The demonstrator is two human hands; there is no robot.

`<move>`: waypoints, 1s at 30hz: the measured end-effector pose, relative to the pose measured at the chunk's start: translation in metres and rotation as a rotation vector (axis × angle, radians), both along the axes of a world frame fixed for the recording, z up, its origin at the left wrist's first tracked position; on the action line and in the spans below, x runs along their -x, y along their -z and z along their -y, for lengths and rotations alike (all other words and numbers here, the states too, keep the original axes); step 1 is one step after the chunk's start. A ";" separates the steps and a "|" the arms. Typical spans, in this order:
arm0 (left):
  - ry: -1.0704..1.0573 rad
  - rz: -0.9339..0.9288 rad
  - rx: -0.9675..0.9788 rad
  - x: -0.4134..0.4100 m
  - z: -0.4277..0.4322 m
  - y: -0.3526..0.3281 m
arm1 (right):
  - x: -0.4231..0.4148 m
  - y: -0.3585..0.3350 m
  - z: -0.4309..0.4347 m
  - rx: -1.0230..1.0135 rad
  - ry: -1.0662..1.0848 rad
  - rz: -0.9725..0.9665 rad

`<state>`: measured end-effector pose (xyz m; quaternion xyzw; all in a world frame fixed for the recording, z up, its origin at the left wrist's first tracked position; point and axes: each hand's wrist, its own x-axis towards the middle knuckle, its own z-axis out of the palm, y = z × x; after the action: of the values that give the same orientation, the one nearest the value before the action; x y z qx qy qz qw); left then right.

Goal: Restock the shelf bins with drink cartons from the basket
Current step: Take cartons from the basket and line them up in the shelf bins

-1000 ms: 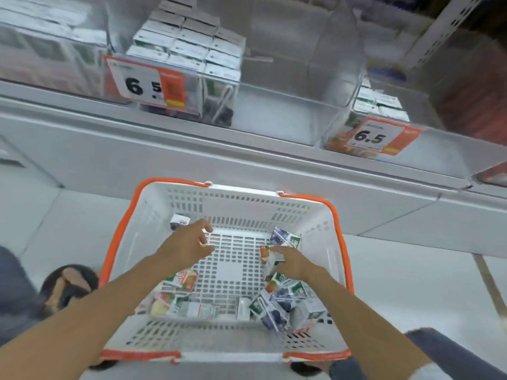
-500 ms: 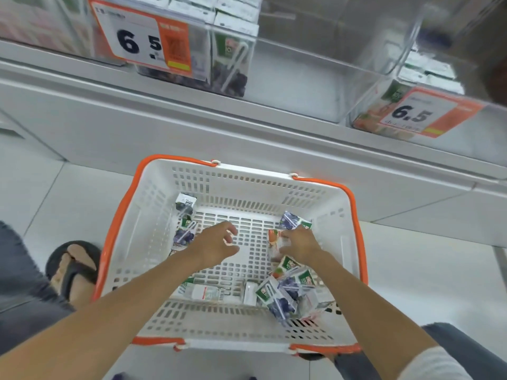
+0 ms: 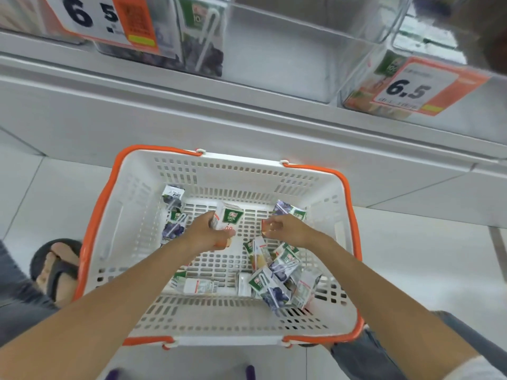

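Picking stage: left hand [image 3: 208, 237] is wrapped around a carton [image 3: 227, 219] mid-basket [image 3: 219, 168]; right hand [image 3: 282, 229] pinches something small, can't tell what. Next: lift to the shelf bin [image 3: 274, 58].

basket [image 3: 323, 193] on floor [image 3: 411, 256] before shelf bins [image 3: 274, 64] | cartons [image 3: 277, 283] inside basket, mostly right

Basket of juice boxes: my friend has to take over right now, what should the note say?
Left hand grips one white-and-green carton over the basket.
Right hand is curled among the cartons; whether it holds one is unclear.
Loose cartons lie mostly at the basket's right and near side, a few at the left.
The clear middle shelf bin looks empty.
Left to do: lift cartons up into the bins.
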<state>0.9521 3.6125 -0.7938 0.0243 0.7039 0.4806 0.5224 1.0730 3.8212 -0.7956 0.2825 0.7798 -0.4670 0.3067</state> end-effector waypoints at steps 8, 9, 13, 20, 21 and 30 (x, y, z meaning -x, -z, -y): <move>-0.025 0.057 0.052 0.012 0.036 0.014 | 0.011 0.071 0.031 -0.208 -0.178 0.136; -0.017 0.064 0.052 0.014 0.039 0.014 | 0.016 0.071 0.030 -0.213 -0.115 0.078; -0.085 0.064 0.058 0.020 0.046 0.012 | 0.043 0.052 0.019 -0.289 -0.294 -0.030; -0.102 0.049 0.069 0.021 0.056 0.007 | 0.036 0.073 0.064 -0.179 -0.433 0.135; -0.094 0.053 0.075 0.021 0.059 0.007 | 0.030 0.081 0.072 -0.230 -0.473 0.146; -0.065 -0.080 0.021 0.042 0.050 -0.028 | 0.049 -0.024 0.051 0.234 0.183 -0.317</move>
<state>0.9103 3.5622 -0.7653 0.0149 0.7295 0.4888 0.4782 1.0240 3.7705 -0.7720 0.2378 0.7298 -0.6187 0.1672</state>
